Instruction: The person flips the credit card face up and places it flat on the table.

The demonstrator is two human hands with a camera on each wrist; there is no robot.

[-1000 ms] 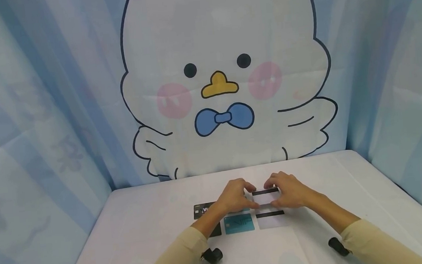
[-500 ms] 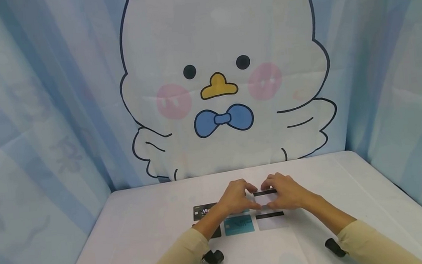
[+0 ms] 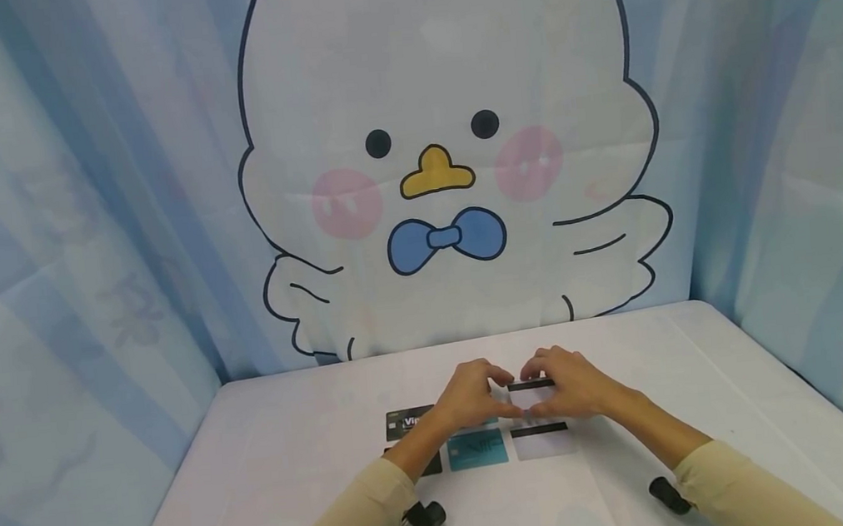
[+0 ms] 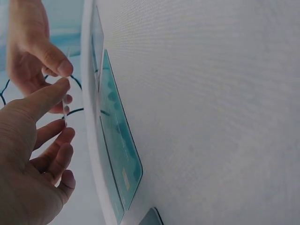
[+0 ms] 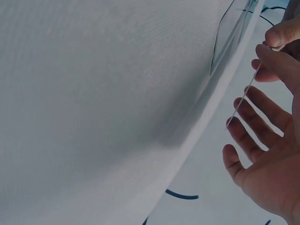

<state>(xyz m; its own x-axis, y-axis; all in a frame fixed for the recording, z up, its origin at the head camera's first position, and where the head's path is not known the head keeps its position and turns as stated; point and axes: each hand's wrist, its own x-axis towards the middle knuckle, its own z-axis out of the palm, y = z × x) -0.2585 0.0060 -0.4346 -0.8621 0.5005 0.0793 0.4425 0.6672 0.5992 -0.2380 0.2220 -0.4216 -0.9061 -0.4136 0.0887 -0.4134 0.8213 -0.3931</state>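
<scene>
A pale card with a black stripe (image 3: 533, 397) is held between both hands, raised off the table; each wrist view shows it almost edge-on. My left hand (image 3: 471, 394) pinches its left side with thumb and fingers. On the opposite side, my right hand (image 3: 573, 382) grips it the same way, and the two thumb tips nearly meet at its near edge. Just below on the table lies another pale striped card (image 3: 541, 445). Beside that one is a teal card (image 3: 477, 449). In the left wrist view, a teal card (image 4: 119, 136) lies flat near my left hand.
A black card with white lettering (image 3: 405, 421) lies further left. Another dark card (image 3: 432, 464) is partly covered by my left forearm, and a second teal card (image 3: 492, 420) mostly by my left hand. Printed cloth (image 3: 454, 293) hangs along the table's (image 3: 294, 441) far edge.
My right hand has shifted slightly left, bringing the thumb tips closer together over the card. The left hand has barely moved, and the cards on the table lie as before.
</scene>
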